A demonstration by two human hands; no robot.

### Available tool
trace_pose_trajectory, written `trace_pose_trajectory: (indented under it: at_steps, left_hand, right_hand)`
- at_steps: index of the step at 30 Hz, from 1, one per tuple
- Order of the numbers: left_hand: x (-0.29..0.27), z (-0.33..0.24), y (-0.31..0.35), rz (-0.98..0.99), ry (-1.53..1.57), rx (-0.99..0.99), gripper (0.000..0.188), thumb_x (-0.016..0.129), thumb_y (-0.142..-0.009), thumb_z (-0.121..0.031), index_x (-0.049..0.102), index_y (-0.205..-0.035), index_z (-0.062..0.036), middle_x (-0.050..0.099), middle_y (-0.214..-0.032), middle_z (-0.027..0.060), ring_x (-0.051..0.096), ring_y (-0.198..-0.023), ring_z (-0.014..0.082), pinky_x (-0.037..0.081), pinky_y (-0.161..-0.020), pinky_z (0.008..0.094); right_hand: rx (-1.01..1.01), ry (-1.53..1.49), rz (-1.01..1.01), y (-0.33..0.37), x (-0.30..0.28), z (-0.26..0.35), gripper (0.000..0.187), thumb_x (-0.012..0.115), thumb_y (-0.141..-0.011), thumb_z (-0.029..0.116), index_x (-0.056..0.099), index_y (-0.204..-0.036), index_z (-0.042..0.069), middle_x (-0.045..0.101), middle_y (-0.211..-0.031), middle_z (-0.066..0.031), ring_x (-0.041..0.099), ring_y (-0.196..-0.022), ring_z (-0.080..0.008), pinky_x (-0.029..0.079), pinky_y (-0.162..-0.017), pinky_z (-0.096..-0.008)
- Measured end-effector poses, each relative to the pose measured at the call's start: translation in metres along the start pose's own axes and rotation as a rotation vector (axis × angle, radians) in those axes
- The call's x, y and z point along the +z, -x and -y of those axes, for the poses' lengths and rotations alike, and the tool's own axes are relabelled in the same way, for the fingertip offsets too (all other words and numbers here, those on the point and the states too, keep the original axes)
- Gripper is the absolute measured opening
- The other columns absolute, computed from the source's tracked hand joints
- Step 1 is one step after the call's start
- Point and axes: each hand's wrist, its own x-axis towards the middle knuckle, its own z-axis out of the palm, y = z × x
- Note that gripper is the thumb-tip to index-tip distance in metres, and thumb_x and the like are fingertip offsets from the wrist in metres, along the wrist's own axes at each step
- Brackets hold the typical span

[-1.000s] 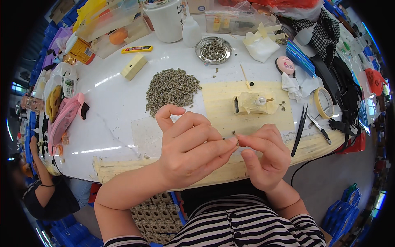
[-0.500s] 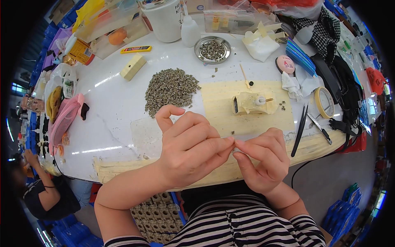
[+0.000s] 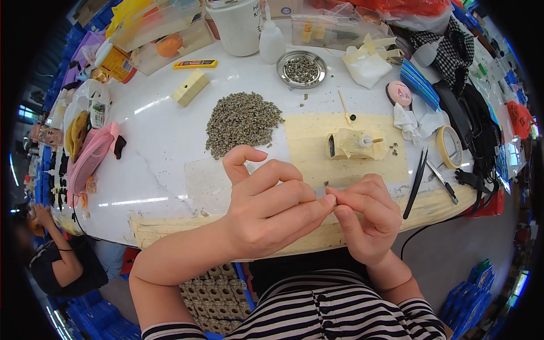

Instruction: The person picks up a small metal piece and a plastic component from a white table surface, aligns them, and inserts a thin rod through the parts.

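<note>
Two hands at a worktable, clock directions taken from where their fingertips meet. The left hand [image 3: 272,212] is drawn to a narrow pinch, its tips meeting those of the right hand [image 3: 368,212], whose thumb and forefinger stand close; whether either grips a piece cannot be told, the contact being hidden. One loose small piece [image 3: 326,183] lies just beyond, between eleven and twelve. One pile of small grey-brown pieces [image 3: 241,124], too many to count, lies toward ten; one round metal dish [image 3: 323,69] holding more stands farther off, between eleven and twelve. One tape-wrapped holder [image 3: 345,148] lies between twelve and one, one tape roll [image 3: 441,146] at two, and one pair of black tweezers [image 3: 417,184] and one knife [image 3: 444,182] near three.
</note>
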Motion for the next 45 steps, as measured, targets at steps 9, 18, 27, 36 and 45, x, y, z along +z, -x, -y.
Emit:
trace_pose_trajectory:
  at_steps: [9,18,27,36,45]
  left_hand:
    - [0.004,0.002,0.002,-0.016,0.029,-0.003,0.029,0.087,-0.059,-0.016,0.077,-0.086,-0.0177,0.061,-0.075,-0.0106,0.055,-0.071,0.0121,0.029,-0.087,0.0418]
    - [0.005,0.003,0.001,-0.031,0.054,-0.067,0.023,0.087,-0.061,-0.015,0.075,-0.081,-0.0179,0.060,-0.073,-0.0104,0.055,-0.071,0.0127,0.030,-0.084,0.0410]
    - [0.007,0.001,0.002,-0.068,0.076,-0.071,0.020,0.086,-0.065,-0.014,0.074,-0.081,-0.0179,0.059,-0.073,-0.0101,0.055,-0.072,0.0130,0.031,-0.082,0.0403]
    - [-0.015,0.025,-0.003,0.396,0.257,-0.227,0.010,0.081,-0.078,-0.014,0.073,-0.082,-0.0179,0.058,-0.076,-0.0062,0.056,-0.082,0.0126,0.030,-0.091,0.0384]
    - [-0.038,0.055,-0.008,0.516,0.290,-0.333,0.007,0.079,-0.080,-0.009,0.074,-0.085,-0.0106,0.064,-0.079,-0.0007,0.059,-0.083,0.0184,0.037,-0.087,0.0353]
  right_hand:
    - [0.104,-0.125,0.016,-0.002,-0.001,0.000,0.017,0.081,-0.077,0.004,0.076,-0.093,0.003,0.071,-0.082,-0.0065,0.059,-0.075,-0.0214,0.043,-0.071,-0.0318]
    - [-0.005,0.059,-0.062,0.000,0.003,0.002,0.022,0.083,-0.074,0.002,0.076,-0.094,0.002,0.067,-0.083,-0.0062,0.056,-0.076,-0.0213,0.043,-0.071,-0.0316]
    - [0.059,-0.022,-0.002,0.002,0.001,-0.001,0.019,0.079,-0.079,0.003,0.074,-0.097,0.000,0.067,-0.084,-0.0079,0.057,-0.079,-0.0213,0.044,-0.073,-0.0307]
    - [0.122,-0.103,-0.081,0.009,0.001,-0.002,0.013,0.067,-0.086,0.002,0.069,-0.099,-0.001,0.065,-0.090,-0.0104,0.055,-0.082,-0.0212,0.044,-0.076,-0.0308]
    - [0.108,-0.084,-0.066,0.005,0.002,0.000,0.010,0.067,-0.084,-0.002,0.071,-0.093,0.000,0.066,-0.083,-0.0092,0.056,-0.077,-0.0219,0.044,-0.073,-0.0311]
